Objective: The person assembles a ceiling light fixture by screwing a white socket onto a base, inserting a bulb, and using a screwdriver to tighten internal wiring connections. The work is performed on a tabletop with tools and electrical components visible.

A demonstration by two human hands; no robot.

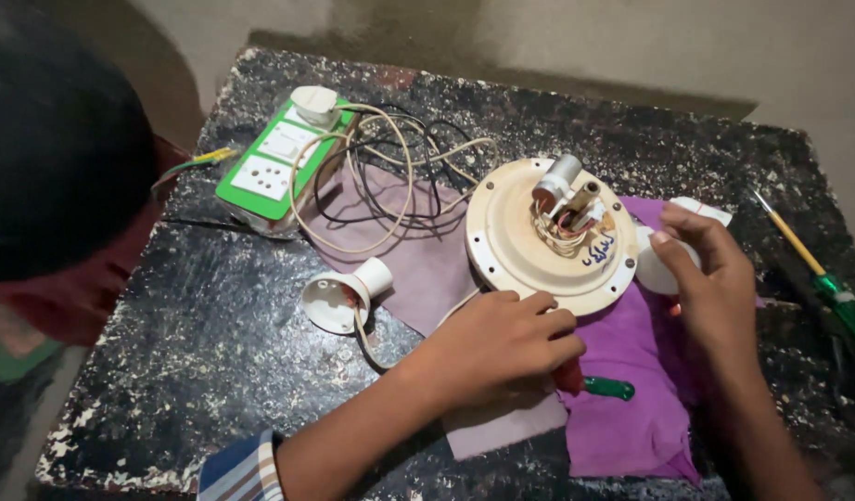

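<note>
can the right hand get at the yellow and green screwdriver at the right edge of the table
Probably yes. The right hand rests on the motor housing, and the tabletop between it and the screwdriver looks bare, with nothing in the way.

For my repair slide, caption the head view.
Left hand and right hand steady a cream motor disc on purple cloth.

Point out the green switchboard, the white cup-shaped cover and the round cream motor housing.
green switchboard (265,167), head view, on its green face.
white cup-shaped cover (339,297), head view, on its outer wall.
round cream motor housing (511,237), head view, on its flat top.
</note>
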